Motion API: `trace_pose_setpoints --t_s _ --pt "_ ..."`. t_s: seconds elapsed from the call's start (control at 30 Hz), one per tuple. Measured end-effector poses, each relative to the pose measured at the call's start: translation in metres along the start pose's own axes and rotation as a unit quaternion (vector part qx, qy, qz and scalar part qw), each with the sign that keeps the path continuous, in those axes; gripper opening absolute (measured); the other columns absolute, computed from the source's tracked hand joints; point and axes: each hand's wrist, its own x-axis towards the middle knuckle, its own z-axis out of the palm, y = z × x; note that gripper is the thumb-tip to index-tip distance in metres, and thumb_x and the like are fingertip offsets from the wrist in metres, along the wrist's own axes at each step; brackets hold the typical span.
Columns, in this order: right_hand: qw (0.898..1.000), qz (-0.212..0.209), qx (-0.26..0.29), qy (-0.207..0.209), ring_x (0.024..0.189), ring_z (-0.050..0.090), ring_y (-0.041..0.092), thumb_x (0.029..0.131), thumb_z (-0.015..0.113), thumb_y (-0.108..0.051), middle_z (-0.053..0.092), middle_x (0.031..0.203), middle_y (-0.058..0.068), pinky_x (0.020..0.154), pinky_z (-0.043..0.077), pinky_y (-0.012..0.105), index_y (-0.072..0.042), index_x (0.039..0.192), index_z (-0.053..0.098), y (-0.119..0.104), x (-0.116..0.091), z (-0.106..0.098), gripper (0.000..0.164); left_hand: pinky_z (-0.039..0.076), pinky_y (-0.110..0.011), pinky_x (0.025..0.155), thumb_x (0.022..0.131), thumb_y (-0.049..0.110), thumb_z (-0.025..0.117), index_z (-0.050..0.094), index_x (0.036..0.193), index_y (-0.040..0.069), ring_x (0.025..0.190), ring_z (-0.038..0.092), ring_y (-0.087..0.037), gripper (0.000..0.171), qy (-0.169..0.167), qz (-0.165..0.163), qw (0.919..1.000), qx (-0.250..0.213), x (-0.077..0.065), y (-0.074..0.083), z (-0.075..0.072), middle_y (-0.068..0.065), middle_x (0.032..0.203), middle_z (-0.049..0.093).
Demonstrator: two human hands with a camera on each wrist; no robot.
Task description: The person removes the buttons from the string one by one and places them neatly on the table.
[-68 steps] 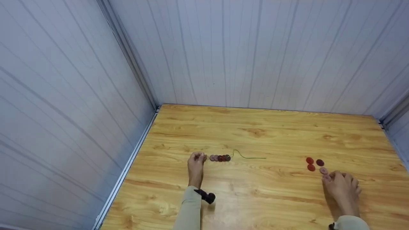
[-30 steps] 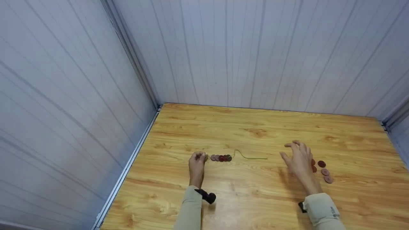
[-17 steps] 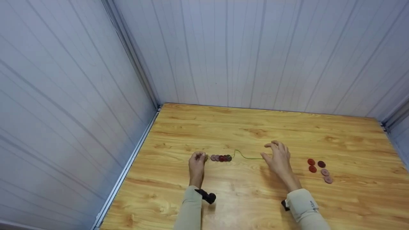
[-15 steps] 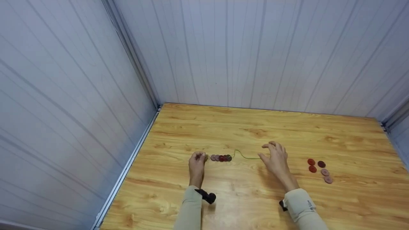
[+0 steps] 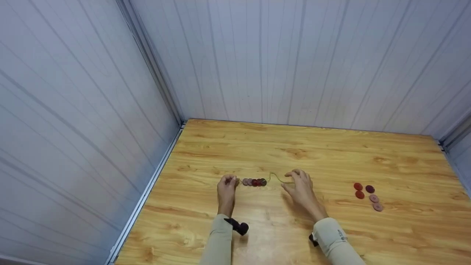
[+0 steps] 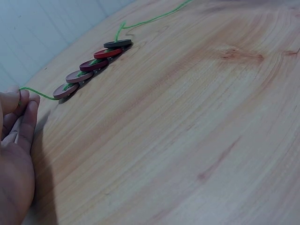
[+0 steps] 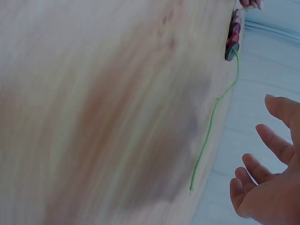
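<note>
A row of overlapping buttons (image 5: 254,182), threaded on a green string (image 6: 157,19), lies on the table left of centre. Pink, maroon, red and dark grey ones show in the left wrist view. My left hand (image 5: 226,191) pinches the string just left of the row. On the other side my right hand (image 5: 303,189) hovers with thumb and fingers spread, holding nothing. From the dark grey button (image 7: 231,50), the string's free tail runs out beside this hand, its loose end visible in the right wrist view.
Several loose buttons lie at the right on the wooden table (image 5: 294,147): two red (image 5: 359,194), one maroon (image 5: 369,188) and two pink (image 5: 377,207). White panel walls (image 5: 235,66) stand along the table's back and left.
My right hand has come away from the loose pink buttons and moved left to the string's tail, fingers spreading. My left hand stays in place, still pinching the string.
</note>
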Motion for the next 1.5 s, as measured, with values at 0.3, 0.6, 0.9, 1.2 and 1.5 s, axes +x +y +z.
trace_pose_setpoints --t_s 0.3,0.6,0.9,1.2,1.5 --pt "1.0 -0.008 -0.005 -0.018 0.13 0.031 0.037 0.09 0.068 -0.025 0.044 0.135 0.017 0.107 0.022 0.058 -0.01 0.121 0.061 -0.003 0.002 0.019 0.036 0.056 -0.037 0.09 0.093 0.004 0.06 0.057 0.101 -0.009 0.097 0.064 -0.032 0.015 0.007 -0.001 0.9999 0.008 0.0 -0.001 0.002 -0.019 0.098 0.06" --pt "1.0 -0.012 -0.01 -0.027 0.123 0.035 0.034 0.09 0.068 -0.026 0.046 0.134 0.013 0.103 0.028 0.054 -0.013 0.121 0.062 -0.006 0.005 0.03 0.035 0.056 -0.037 0.089 0.093 0.003 0.06 0.057 0.101 -0.01 0.095 0.064 -0.031 0.015 0.012 0.001 0.9999 0.007 0.0 -0.001 0.0 -0.017 0.095 0.061" --pt "0.999 -0.026 -0.022 -0.035 0.128 0.035 0.037 0.089 0.07 -0.025 0.045 0.136 0.017 0.108 0.025 0.06 -0.014 0.124 0.061 -0.01 0.011 0.039 0.038 0.056 -0.037 0.09 0.094 0.008 0.06 0.059 0.101 -0.004 0.097 0.064 -0.03 0.015 0.0 0.0 0.9995 0.033 -0.003 0.0 -0.002 -0.02 0.101 0.063" --pt "0.998 -0.044 -0.028 -0.038 0.131 0.031 0.04 0.088 0.07 -0.023 0.039 0.141 0.022 0.109 0.022 0.063 -0.015 0.122 0.063 -0.014 0.02 0.045 0.035 0.056 -0.037 0.091 0.094 0.006 0.06 0.059 0.101 -0.005 0.097 0.064 -0.031 0.013 0.006 0.001 0.9999 0.014 -0.001 0.001 -0.001 -0.021 0.101 0.061" --pt "0.996 -0.056 -0.059 -0.04 0.131 0.03 0.04 0.085 0.073 -0.022 0.039 0.141 0.022 0.108 0.024 0.06 -0.015 0.118 0.065 -0.016 0.024 0.056 0.034 0.055 -0.04 0.091 0.093 0.005 0.06 0.058 0.102 -0.008 0.098 0.063 -0.035 0.015 0.01 -0.002 0.9998 0.016 0.0 0.001 0.0 -0.024 0.101 0.061"
